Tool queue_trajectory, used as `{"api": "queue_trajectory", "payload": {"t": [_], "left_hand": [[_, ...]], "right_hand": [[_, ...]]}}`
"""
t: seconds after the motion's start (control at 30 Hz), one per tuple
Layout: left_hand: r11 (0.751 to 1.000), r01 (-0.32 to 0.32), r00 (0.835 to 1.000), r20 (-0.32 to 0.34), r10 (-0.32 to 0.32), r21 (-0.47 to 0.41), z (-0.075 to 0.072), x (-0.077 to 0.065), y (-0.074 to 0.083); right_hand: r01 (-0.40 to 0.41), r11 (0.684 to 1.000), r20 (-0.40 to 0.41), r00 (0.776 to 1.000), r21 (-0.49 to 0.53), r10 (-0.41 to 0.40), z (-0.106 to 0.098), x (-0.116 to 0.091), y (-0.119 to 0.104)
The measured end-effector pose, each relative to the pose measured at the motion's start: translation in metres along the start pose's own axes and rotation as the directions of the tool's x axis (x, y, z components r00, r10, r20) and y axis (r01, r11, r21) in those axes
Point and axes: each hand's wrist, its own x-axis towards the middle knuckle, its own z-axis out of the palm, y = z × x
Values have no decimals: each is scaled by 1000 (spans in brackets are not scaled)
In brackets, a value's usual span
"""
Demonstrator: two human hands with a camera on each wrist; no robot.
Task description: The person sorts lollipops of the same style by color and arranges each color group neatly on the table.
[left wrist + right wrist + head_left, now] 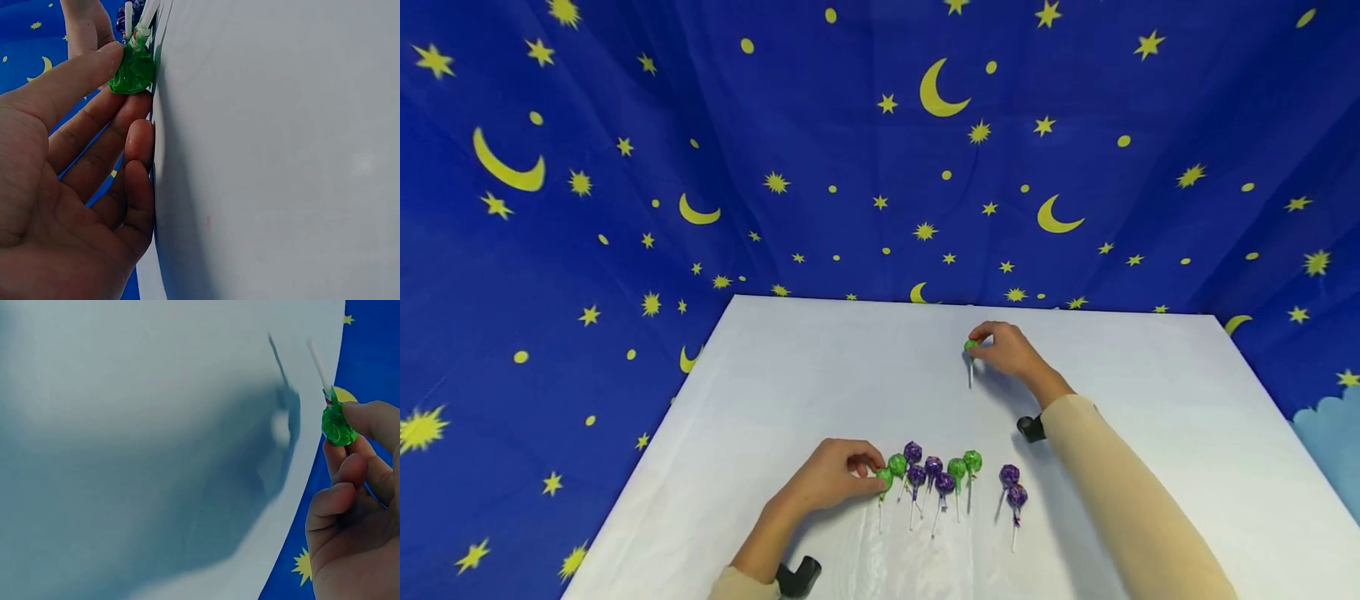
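My right hand pinches a green lollipop by its wrapped head over the far part of the white table. In the right wrist view, that lollipop is apart from the tabletop, its shadow lying to one side. Nearer to me, my left hand pinches another green lollipop at the left end of a cluster. In the left wrist view the thumb and fingers hold its green head. Beside it lie several purple lollipops and a few green ones, sticks toward me.
Two purple lollipops lie a little apart, right of the cluster. The white table ends at a dark blue backdrop with yellow moons and stars. Black wrist mounts sit under both forearms.
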Motion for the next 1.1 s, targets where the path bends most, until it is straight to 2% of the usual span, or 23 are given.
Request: {"api": "queue_trajectory", "payload": {"t": [0.17,0.3,0.47,0.8,1.1], "left_hand": [[1000,-1,1000,-13,1,-3,-2,-2,-1],[1000,18,999,-28,-18,-6,-7,-5,-1],[1000,9,1000,-27,-9,3,-10,-4,0],[1000,10,999,-33,-10,9,-3,-7,-3],[1000,9,999,-37,-9,-17,3,-3,-1]], "right_hand": [[-34,999,23,999,7,34,0,10,-2],[-30,999,39,999,20,30,0,22,-10],[-32,999,35,999,8,31,0,33,-15],[-74,997,45,996,4,74,13,38,-7],[-119,992,35,992,36,118,7,36,0]]}}
